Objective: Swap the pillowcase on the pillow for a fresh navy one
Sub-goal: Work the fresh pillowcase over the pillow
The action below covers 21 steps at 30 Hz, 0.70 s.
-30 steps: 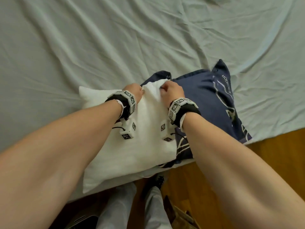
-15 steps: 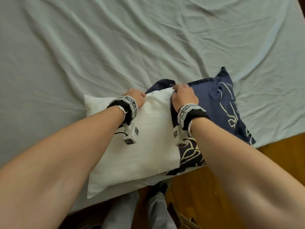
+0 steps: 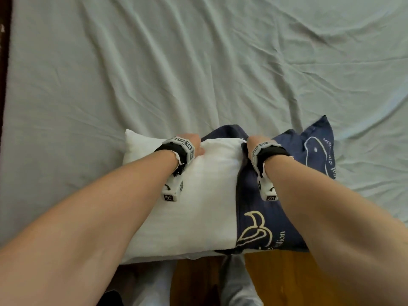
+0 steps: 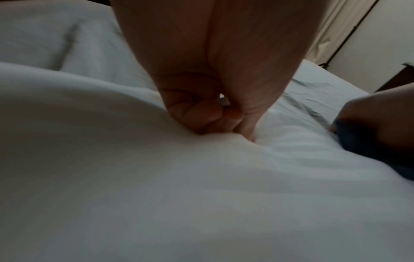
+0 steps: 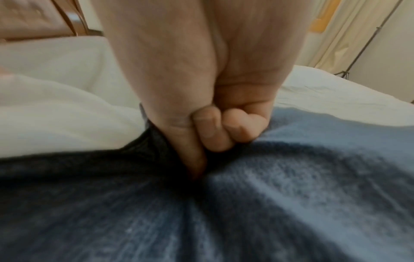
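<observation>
Hands: left (image 3: 195,145) pinches pillow (image 3: 205,195), right (image 3: 254,141) grips navy pillowcase (image 3: 287,217).

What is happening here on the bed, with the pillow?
A person is putting a navy pillowcase on a white pillow that lies at the edge of the bed. The left hand grips the bare pillow near its far edge. The right hand pinches the open edge of the pillowcase. The case covers only the right part of the pillow; the left part is still bare.

Pillow (image 3: 198,206): matt white cloth. Navy pillowcase (image 3: 260,217): matt woven cloth, printed. Bed sheet (image 3: 198,74): creased matt cloth. Floor (image 3: 276,279): glossy wood.
</observation>
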Available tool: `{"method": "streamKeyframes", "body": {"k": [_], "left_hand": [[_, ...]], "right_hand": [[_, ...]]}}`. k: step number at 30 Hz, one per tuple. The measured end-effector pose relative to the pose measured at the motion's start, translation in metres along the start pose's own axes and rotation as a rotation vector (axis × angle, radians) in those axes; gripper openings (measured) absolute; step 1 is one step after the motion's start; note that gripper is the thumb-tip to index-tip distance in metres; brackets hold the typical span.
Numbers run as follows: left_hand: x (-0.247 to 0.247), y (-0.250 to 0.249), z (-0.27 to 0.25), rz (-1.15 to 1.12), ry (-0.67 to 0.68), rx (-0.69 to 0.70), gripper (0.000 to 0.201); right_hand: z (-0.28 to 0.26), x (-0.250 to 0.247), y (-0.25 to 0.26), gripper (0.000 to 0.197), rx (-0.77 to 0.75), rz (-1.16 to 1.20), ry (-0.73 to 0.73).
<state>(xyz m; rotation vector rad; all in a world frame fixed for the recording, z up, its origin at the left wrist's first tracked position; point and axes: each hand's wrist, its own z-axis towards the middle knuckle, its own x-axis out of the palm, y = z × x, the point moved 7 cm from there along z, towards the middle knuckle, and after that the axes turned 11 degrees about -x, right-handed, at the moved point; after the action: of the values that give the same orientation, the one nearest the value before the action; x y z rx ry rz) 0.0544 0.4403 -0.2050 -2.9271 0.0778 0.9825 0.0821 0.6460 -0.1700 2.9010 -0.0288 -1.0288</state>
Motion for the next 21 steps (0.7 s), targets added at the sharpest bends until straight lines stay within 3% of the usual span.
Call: {"method": "streamKeyframes", "body": {"k": [4, 9, 12, 15, 19, 21], "left_hand": [[-0.046, -0.017, -0.033, -0.130, -0.170, -0.054, 0.027], [-0.183, -0.030, -0.101, -0.305, -0.577, -0.083, 0.025], [-0.226, -0.038, -0.140, -0.349, -0.673, -0.087, 0.024], [-0.220, -0.049, -0.168, -0.393, -0.618, -0.081, 0.028], [-0.161, -0.062, -0.174, -0.325, -0.316, -0.075, 0.023], [-0.142, -0.061, -0.171, -0.289, -0.279, -0.101, 0.024]], "right_hand": [[-0.027, -0.058, -0.028, 0.025, -0.009, -0.017, -0.224], [-0.091, -0.205, -0.037, 0.022, -0.089, 0.065, -0.701], [-0.134, -0.253, -0.045, 0.025, -0.102, 0.107, -0.818], [-0.157, -0.244, -0.057, 0.028, -0.068, 0.104, -0.786], [-0.151, -0.169, -0.085, 0.034, 0.096, 0.141, -0.464], [-0.149, -0.135, -0.094, 0.044, 0.178, 0.198, -0.349]]}}
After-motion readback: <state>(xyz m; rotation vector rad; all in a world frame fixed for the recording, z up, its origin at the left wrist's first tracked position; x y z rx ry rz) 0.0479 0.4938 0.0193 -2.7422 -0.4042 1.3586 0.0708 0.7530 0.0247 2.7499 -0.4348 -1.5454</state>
